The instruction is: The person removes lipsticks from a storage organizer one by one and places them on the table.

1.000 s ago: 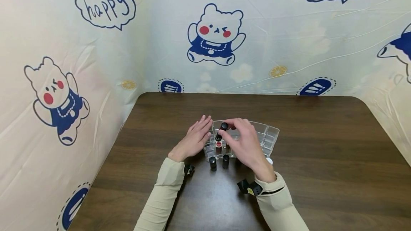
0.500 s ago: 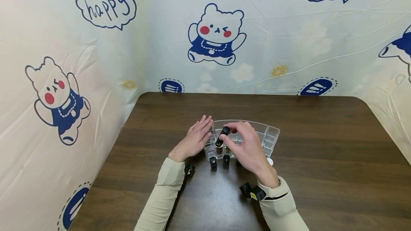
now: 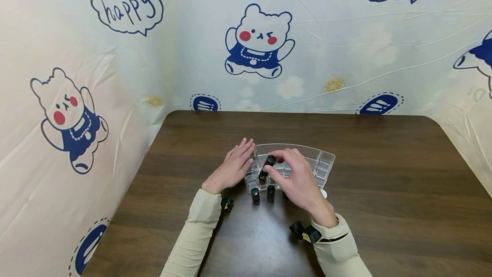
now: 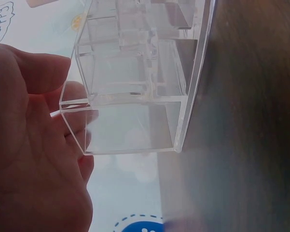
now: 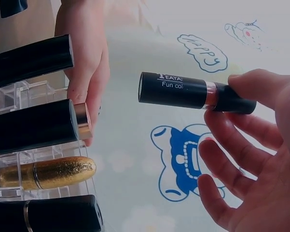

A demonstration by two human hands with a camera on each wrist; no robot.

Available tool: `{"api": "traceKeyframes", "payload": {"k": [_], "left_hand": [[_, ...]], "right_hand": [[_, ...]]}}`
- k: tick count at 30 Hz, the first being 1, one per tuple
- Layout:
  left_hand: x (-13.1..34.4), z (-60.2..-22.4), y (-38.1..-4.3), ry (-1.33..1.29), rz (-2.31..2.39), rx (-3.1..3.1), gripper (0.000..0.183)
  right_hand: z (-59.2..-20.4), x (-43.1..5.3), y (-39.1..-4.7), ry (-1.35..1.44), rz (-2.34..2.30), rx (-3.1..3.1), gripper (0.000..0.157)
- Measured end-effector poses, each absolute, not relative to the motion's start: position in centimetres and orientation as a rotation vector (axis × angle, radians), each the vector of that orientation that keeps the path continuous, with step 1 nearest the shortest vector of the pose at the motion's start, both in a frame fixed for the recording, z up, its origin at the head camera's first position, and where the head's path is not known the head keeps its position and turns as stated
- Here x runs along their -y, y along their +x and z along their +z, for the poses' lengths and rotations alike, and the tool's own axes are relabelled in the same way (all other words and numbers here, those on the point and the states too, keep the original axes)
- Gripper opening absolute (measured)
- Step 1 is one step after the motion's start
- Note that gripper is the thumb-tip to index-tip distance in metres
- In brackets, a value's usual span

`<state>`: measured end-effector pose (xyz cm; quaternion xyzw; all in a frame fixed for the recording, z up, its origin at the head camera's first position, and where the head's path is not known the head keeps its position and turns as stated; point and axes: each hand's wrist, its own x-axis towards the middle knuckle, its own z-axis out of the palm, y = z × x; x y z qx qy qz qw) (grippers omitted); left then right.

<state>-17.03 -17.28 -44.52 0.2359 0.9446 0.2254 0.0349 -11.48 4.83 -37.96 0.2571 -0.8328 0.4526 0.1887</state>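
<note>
My right hand (image 3: 297, 178) pinches a black lipstick tube (image 3: 267, 168) near one end, between thumb and fingers. In the right wrist view the lipstick (image 5: 173, 90) has white lettering and a rosy metallic band, and is held tilted over the clear organizer (image 3: 324, 168). My left hand (image 3: 230, 170) rests against the organizer's left end with its fingers straight. In the left wrist view its fingers show through the clear wall (image 4: 130, 128). Black lipsticks stand at the organizer's front, among them one at the left (image 3: 255, 196) and another beside it (image 3: 270, 193).
In the right wrist view a gold lipstick (image 5: 62, 171) stands among the black ones. A white round thing (image 3: 323, 193) shows beside my right wrist. The brown wooden table (image 3: 384, 161) reaches back to a printed cloth backdrop (image 3: 326, 33).
My right hand has come slightly lower and toward me with the lipstick. A red-and-white round mark under the tube has gone out of sight. The left hand stays put.
</note>
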Motion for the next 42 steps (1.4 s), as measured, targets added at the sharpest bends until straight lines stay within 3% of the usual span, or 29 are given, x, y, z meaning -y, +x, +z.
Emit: {"api": "traceKeyframes", "payload": {"k": [42], "left_hand": [[17.3, -44.4, -17.0, 0.718, 0.705, -2.905, 0.053]], "right_hand": [[-37.1, -6.5, -10.1, 1.173, 1.087, 2.452, 0.025]]}}
